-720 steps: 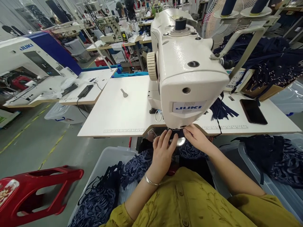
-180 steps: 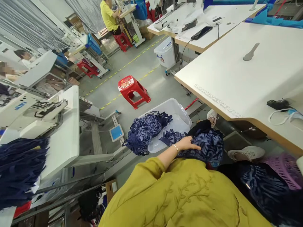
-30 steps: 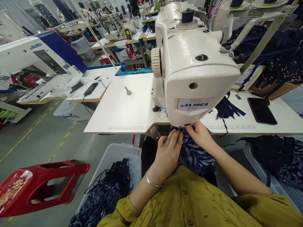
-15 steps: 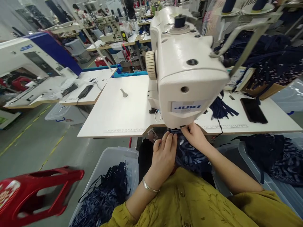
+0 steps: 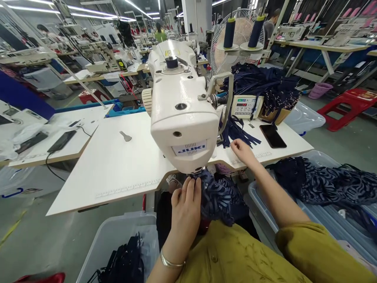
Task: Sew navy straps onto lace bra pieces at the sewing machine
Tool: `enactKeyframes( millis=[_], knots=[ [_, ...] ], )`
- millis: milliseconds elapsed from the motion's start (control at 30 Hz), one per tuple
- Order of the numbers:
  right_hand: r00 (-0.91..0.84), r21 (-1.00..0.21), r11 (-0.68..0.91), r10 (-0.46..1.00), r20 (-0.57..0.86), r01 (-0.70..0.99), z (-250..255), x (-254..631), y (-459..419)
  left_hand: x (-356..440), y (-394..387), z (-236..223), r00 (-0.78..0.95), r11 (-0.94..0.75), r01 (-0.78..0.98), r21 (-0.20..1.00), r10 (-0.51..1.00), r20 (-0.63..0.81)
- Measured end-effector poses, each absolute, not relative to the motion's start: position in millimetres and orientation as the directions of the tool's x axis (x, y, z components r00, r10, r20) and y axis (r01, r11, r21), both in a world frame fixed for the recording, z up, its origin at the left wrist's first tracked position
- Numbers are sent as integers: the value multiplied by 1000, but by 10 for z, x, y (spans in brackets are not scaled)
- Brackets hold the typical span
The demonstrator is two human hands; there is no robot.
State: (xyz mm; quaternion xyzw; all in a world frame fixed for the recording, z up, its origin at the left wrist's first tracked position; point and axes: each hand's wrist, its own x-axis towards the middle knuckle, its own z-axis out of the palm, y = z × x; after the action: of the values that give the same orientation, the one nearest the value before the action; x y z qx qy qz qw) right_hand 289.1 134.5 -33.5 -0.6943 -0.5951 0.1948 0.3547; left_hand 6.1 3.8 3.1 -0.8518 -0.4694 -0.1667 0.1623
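My left hand (image 5: 186,206) lies at the needle end of a white JUKI sewing machine (image 5: 184,118), its fingers together and pressed on a patterned navy garment (image 5: 220,196). The garment hangs from under the machine head into my lap. The needle area is hidden by the head. Over the table on the right, my right hand (image 5: 242,151) is closed, thumb and fingers curled together. Whether anything small is between them cannot be made out. Just beyond its fingertips lies a bunch of narrow navy fabric strips (image 5: 240,133).
A phone (image 5: 273,136) lies right on the white table (image 5: 126,165). Behind stand a control panel (image 5: 246,106), thread cones (image 5: 229,33) and piled navy straps (image 5: 259,80). Plastic bins (image 5: 100,239) with navy pieces flank me. A red stool (image 5: 350,106) stands far right.
My right hand has left the garment at the needle and moved right to the navy strips. My left hand stays on the garment. The view has swung right and up.
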Motion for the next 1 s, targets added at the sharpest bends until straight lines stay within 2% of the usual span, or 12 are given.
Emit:
enactKeyframes(
  millis=[133, 233, 400, 500, 600, 733, 867, 1000],
  knots=[
    [428, -647, -247, 893, 137, 722, -432, 3413, 1643, 86, 50, 30, 510, -509, 850, -136, 731, 454],
    [474, -608, -331, 877, 84, 721, -564, 3601, 1776, 102, 59, 44, 515, -513, 848, -136, 735, 440],
    [426, -602, -318, 904, 40, 732, -647, 3666, 1877, 87, 49, 56, 534, -516, 839, -172, 720, 444],
    [426, -631, -302, 903, 50, 714, -595, 3711, 1844, 45, 36, 35, 527, -513, 841, -172, 702, 479],
    [416, -681, -286, 909, 29, 674, -583, 3757, 1721, 3, 33, 23, 568, -585, 799, -143, 654, 499],
    [414, -694, -288, 910, 15, 659, -661, 3793, 1460, -41, 43, 83, 627, -648, 756, -96, 674, 390],
    [486, -621, -344, 871, 70, 705, -704, 3785, 1222, -89, 44, 167, 699, -703, 706, -83, 674, 239],
    [495, -574, -335, 857, 144, 747, -697, 3675, 1230, -72, 51, 207, 712, -727, 686, -35, 659, 242]
  ],
)
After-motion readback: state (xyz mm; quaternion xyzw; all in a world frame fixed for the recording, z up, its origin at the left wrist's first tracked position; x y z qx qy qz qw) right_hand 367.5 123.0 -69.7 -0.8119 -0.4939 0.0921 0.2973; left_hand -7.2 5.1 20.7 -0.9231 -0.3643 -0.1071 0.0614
